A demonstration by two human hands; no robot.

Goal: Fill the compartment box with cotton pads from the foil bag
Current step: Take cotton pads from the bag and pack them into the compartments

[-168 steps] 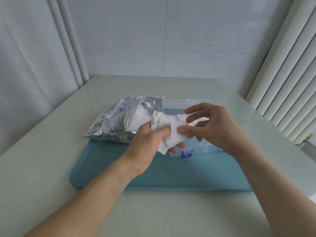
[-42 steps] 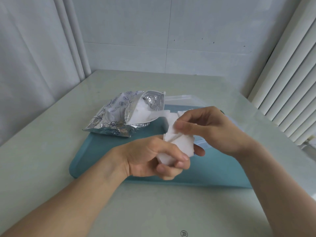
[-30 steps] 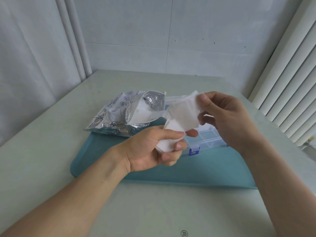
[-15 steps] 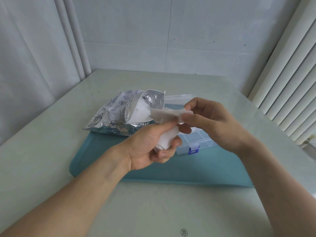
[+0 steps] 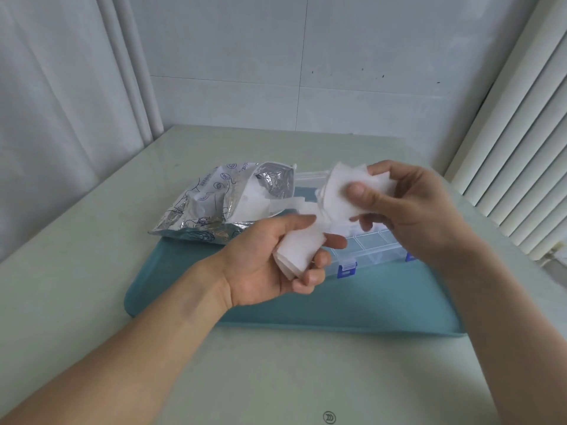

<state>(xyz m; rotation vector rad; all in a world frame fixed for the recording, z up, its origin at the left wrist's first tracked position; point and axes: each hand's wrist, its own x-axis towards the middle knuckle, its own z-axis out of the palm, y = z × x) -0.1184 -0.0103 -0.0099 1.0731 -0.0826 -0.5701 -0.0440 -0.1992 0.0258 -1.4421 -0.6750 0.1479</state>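
The left hand (image 5: 270,259) curls around a small stack of cotton pads (image 5: 299,251), thumb on top. The right hand (image 5: 408,207) pinches a few more pads (image 5: 337,194) between thumb and fingers (raised above the box). The clear compartment box (image 5: 371,250) sits open on the teal mat (image 5: 337,302), beside the foil bag (image 5: 224,207).

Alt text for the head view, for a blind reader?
Right hand pinches cotton pads above a clear compartment box; left hand grips a stack of pads. Open foil bag lies behind, on a teal mat.
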